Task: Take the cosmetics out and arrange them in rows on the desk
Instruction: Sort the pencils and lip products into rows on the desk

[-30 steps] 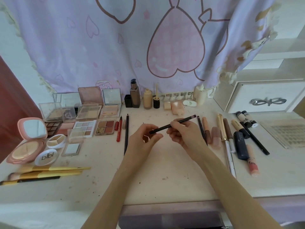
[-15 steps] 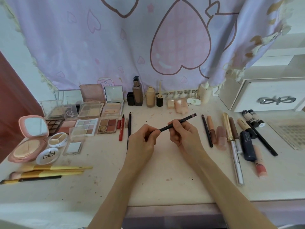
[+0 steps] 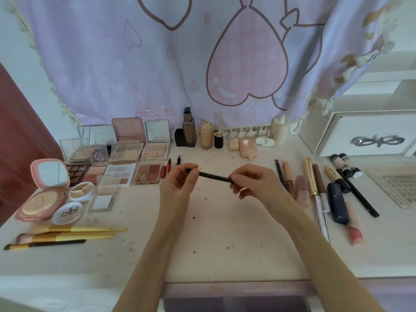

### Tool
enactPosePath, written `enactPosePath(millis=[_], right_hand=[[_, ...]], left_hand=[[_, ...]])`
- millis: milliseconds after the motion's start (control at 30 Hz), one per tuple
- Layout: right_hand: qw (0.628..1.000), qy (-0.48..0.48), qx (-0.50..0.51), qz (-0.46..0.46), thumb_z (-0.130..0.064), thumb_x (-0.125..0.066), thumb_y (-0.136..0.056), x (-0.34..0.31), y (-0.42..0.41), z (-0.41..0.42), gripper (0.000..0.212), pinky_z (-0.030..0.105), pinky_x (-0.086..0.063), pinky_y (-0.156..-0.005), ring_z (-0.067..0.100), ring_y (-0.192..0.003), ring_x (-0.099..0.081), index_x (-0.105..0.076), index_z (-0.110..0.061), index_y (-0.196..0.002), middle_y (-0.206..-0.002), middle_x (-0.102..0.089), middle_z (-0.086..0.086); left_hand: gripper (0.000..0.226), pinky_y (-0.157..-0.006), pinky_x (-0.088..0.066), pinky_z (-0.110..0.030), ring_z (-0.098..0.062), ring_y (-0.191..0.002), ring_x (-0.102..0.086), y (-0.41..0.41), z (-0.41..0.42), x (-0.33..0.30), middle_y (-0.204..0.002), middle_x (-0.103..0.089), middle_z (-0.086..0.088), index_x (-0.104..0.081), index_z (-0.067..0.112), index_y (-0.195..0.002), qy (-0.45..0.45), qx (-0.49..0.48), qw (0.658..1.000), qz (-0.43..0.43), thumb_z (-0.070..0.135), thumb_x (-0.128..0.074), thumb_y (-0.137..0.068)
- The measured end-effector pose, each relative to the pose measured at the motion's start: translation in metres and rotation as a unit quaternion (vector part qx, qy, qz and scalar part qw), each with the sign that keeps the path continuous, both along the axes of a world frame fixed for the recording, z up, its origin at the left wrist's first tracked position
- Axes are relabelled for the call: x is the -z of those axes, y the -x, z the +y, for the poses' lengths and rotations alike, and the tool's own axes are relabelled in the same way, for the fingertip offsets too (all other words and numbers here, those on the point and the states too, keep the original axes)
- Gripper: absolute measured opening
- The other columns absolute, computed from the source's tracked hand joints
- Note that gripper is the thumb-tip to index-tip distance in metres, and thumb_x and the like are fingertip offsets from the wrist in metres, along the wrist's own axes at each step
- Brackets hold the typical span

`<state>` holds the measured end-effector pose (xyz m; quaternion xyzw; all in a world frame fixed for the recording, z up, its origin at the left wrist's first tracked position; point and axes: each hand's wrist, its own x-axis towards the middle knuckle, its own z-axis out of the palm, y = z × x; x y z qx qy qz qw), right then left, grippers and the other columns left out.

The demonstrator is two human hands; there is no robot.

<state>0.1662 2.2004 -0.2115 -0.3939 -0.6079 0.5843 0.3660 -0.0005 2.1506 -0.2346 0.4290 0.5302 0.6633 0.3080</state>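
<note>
A person holds a thin black pencil (image 3: 213,176) in the air above the middle of a pale desk (image 3: 225,233), one end in each hand. The left hand (image 3: 180,185) curls its fingers round the pencil's left end, while the right hand (image 3: 252,183) pinches the right end between thumb and fingertips. The pencil lies nearly level, sloping slightly down to the right, clear of the desk surface.

Cosmetics are laid out on either side. To the left sit open eyeshadow palettes (image 3: 147,174), a pink compact with a mirror (image 3: 48,190), a round white jar lid (image 3: 67,213) and three makeup brushes (image 3: 67,236) lying side by side near the front edge. Just behind the left hand, a red pen (image 3: 165,170) and another dark pencil (image 3: 178,159) lie next to the palettes. At the back stand a tall brown bottle (image 3: 188,129) and a beige bottle (image 3: 206,137). To the right, a row of tubes and pencils includes a gold tube (image 3: 310,176), a navy tube (image 3: 337,202) and a long black pencil (image 3: 358,194). A lilac curtain with pink hearts (image 3: 245,64) hangs behind the desk, and a white drawer box (image 3: 369,134) stands at the right.
</note>
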Motion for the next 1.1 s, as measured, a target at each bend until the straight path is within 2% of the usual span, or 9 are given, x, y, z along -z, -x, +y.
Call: enactPosePath(millis=[100, 200, 300, 567, 733, 800, 900, 1000, 1100], right_hand=[[0.972, -0.089, -0.099, -0.196, -0.014, -0.055, -0.092, -0.01, 0.004, -0.01, 0.009, 0.013, -0.043, -0.053, 0.005, -0.055, -0.057, -0.063, -0.016, -0.089, -0.067, -0.065, -0.006], [0.935, -0.197, -0.094, -0.28, -0.022, -0.047, -0.097, -0.008, 0.017, -0.014, 0.018, 0.012, -0.037, -0.054, 0.002, -0.053, -0.046, -0.063, -0.016, -0.099, -0.065, -0.054, -0.01], [0.925, -0.252, -0.048, -0.28, -0.025, -0.043, -0.098, -0.006, 0.026, -0.014, 0.024, 0.016, -0.033, -0.052, 0.005, -0.05, -0.039, -0.065, -0.016, -0.096, -0.059, -0.045, -0.011], [0.902, -0.316, -0.03, -0.293, -0.03, -0.042, -0.098, 0.002, 0.043, -0.011, 0.021, 0.018, -0.029, -0.052, 0.005, -0.054, -0.042, -0.06, -0.021, -0.097, -0.061, -0.045, -0.015], [0.904, -0.295, -0.049, -0.305, -0.035, -0.042, -0.097, 0.001, 0.044, -0.008, 0.021, 0.018, -0.032, -0.055, 0.006, -0.058, -0.045, -0.059, -0.023, -0.099, -0.065, -0.05, -0.014], [0.911, -0.264, -0.057, -0.31, -0.041, -0.044, -0.095, 0.001, 0.044, -0.006, 0.021, 0.022, -0.039, -0.057, 0.008, -0.062, -0.049, -0.055, -0.025, -0.1, -0.071, -0.055, -0.011], [0.927, -0.194, -0.064, -0.313, -0.038, -0.046, -0.095, 0.0, 0.038, 0.0, 0.015, 0.018, -0.035, -0.054, 0.006, -0.061, -0.048, -0.049, -0.024, -0.099, -0.077, -0.054, -0.011], [0.932, -0.166, -0.041, -0.319, -0.025, -0.045, -0.096, 0.004, 0.033, 0.005, 0.013, 0.018, -0.04, -0.059, 0.01, -0.072, -0.052, -0.052, -0.018, -0.104, -0.092, -0.058, -0.002], [0.943, -0.136, 0.017, -0.304, -0.019, -0.049, -0.093, 0.01, 0.04, 0.01, 0.017, 0.018, -0.04, -0.062, 0.013, -0.077, -0.053, -0.06, -0.014, -0.104, -0.098, -0.059, 0.001]], left_hand=[[0.012, -0.056, -0.038, -0.016, -0.006, -0.057, -0.042, 0.004, 0.0, -0.003, -0.058, -0.05, 0.01, -0.064, 0.018, -0.088, 0.018, 0.049, 0.999, 0.013, 0.012, -0.054, -0.089], [0.01, -0.055, -0.038, -0.017, -0.006, -0.056, -0.042, 0.006, 0.001, -0.011, -0.058, -0.051, 0.005, -0.064, 0.015, -0.086, 0.04, 0.077, 0.995, 0.047, 0.013, -0.056, -0.089], [0.013, -0.06, -0.041, -0.022, -0.013, -0.06, -0.046, 0.015, 0.002, -0.02, -0.061, -0.055, -0.001, -0.067, 0.015, -0.084, 0.05, 0.091, 0.994, 0.018, 0.015, -0.054, -0.089], [0.012, -0.056, -0.045, -0.014, -0.008, -0.056, -0.051, 0.031, 0.0, -0.029, -0.057, -0.06, 0.006, -0.065, 0.015, -0.084, 0.085, 0.08, 0.991, 0.069, 0.016, -0.054, -0.089], [0.01, -0.046, -0.039, -0.007, 0.002, -0.048, -0.053, 0.035, 0.001, -0.034, -0.062, -0.063, 0.005, -0.066, 0.015, -0.088, 0.116, 0.068, 0.986, 0.103, 0.015, -0.056, -0.089], [0.01, -0.051, -0.044, -0.014, -0.003, -0.056, -0.058, 0.04, 0.0, -0.032, -0.068, -0.068, 0.002, -0.066, 0.016, -0.092, 0.129, 0.06, 0.986, 0.089, 0.016, -0.057, -0.088], [0.009, -0.065, -0.051, -0.029, -0.015, -0.069, -0.062, 0.049, 0.0, -0.03, -0.077, -0.07, -0.003, -0.065, 0.015, -0.094, 0.141, 0.008, 0.987, 0.072, 0.012, -0.059, -0.088], [0.009, -0.06, -0.051, -0.013, -0.003, -0.064, -0.063, 0.054, 0.002, -0.025, -0.079, -0.069, -0.001, -0.062, 0.016, -0.088, 0.123, -0.063, 0.986, 0.088, 0.008, -0.06, -0.087], [0.004, -0.058, -0.043, -0.011, -0.006, -0.069, -0.058, 0.048, 0.007, -0.016, -0.08, -0.063, 0.003, -0.059, 0.016, -0.086, 0.14, -0.145, 0.96, 0.196, 0.016, -0.063, -0.086]])
